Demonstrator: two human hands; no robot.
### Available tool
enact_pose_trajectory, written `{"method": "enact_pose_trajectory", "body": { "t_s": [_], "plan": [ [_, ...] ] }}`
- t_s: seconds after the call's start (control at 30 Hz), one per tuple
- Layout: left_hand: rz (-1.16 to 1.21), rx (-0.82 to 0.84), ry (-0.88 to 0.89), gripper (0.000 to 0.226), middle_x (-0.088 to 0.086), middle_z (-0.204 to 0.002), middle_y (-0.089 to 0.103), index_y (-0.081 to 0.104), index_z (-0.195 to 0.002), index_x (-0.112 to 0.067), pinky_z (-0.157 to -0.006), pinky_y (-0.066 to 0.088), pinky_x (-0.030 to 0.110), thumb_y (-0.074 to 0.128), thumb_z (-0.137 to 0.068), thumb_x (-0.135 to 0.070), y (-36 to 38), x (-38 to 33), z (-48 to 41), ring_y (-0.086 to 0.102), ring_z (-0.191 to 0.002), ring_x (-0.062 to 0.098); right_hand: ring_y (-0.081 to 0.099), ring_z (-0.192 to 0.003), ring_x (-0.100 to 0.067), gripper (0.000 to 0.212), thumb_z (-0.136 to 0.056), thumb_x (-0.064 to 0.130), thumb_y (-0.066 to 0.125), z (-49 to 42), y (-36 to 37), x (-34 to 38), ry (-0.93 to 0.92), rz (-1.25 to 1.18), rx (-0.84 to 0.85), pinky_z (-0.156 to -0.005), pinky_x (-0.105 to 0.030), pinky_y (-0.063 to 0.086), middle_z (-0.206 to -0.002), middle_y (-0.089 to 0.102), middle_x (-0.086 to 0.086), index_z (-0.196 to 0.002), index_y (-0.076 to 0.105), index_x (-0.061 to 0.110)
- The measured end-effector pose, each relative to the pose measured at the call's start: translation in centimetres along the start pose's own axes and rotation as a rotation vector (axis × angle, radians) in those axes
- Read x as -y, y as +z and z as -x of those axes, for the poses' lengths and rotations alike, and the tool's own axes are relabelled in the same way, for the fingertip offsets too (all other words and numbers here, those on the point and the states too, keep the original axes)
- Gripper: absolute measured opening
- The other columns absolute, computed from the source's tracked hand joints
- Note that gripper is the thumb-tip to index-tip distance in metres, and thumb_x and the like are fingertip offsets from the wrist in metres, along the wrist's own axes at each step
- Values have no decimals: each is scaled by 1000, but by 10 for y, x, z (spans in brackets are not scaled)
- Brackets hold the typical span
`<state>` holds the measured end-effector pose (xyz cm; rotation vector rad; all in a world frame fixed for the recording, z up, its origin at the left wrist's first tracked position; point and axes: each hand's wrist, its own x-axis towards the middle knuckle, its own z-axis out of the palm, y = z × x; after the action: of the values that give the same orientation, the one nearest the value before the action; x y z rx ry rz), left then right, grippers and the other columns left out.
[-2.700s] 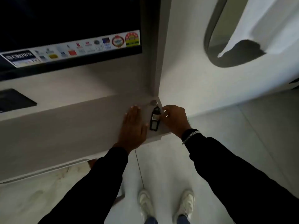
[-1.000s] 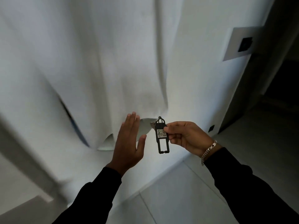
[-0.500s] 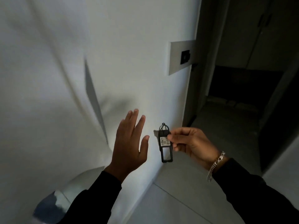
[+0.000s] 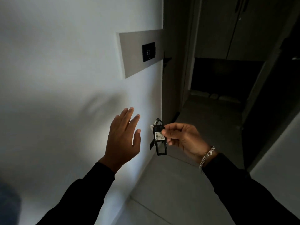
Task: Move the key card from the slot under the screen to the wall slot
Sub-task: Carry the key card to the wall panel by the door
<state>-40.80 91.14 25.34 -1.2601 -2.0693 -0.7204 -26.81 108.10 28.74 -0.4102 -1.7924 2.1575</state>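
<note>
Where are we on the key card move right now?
Done: the key card tag is out of its first slot, pinched in the right hand. In hand: carrying it along the wall; the left hand is open and empty. Left: reach the black wall slot above and insert it.

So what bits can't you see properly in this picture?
Head view only:
- The small white key card: mostly hidden behind the black plastic key tag with the 402 label that the right hand pinches.
- The black wall slot unit on the grey panel: too small and dim to show its opening.
- The dark hallway: too dim for detail.
- The left hand: only its back shows.
</note>
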Motion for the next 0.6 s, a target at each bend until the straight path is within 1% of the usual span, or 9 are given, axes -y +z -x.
{"method": "enact_pose_trajectory", "body": {
  "t_s": [0.07, 0.17, 0.33, 0.4, 0.5, 0.6],
  "plan": [
    [-51, 33, -48, 49, 22, -150, 49, 57, -134, -3, -111, 41, 63, 44, -94, -27, 20, -7, -24, 41, -143, 40, 54, -56, -14, 16, -77, 2, 72, -22, -29, 11, 9, 17, 18, -51, -18, 51, -69, 59, -12, -91, 69, -4],
    [-110, 54, -98, 54, 23, -153, 45, 51, -138, -4, -113, 36, 65, 42, -93, -30, 48, -14, -61, 37, -145, 41, 54, -56, -12, 10, -77, 3, 73, -60, -70, 29, 18, 59, 59, -52, -18, 52, -70, 60, -11, -86, 70, 2],
    [-169, 33, -150, 54, 21, -155, 42, 49, -140, -6, -116, 31, 64, 40, -94, -33, 93, -6, -111, 34, -147, 39, 58, -56, -11, 9, -76, 6, 74, -129, -120, 42, 13, 73, 101, -54, -19, 53, -68, 63, -8, -83, 73, 10],
    [-172, 6, -164, 54, 21, -154, 44, 50, -139, -6, -116, 31, 65, 40, -95, -35, 112, 2, -129, 35, -147, 39, 59, -55, -10, 13, -71, 10, 77, -157, -135, 47, 12, 68, 119, -54, -18, 54, -67, 63, -7, -83, 73, 10],
    [-177, -79, -206, 52, 20, -152, 47, 52, -136, -5, -116, 31, 64, 39, -97, -37, 144, 23, -155, 37, -145, 37, 60, -55, -9, 28, -63, 15, 79, -209, -152, 48, 37, 32, 157, -54, -18, 54, -69, 63, -7, -88, 71, 6],
    [-176, -160, -239, 51, 21, -149, 50, 54, -134, -5, -117, 30, 63, 40, -97, -36, 173, 45, -185, 40, -143, 37, 61, -58, -10, 28, -63, 14, 78, -261, -164, 51, 61, 48, 200, -54, -18, 54, -77, 66, -10, -89, 71, 6]
  ]
}}
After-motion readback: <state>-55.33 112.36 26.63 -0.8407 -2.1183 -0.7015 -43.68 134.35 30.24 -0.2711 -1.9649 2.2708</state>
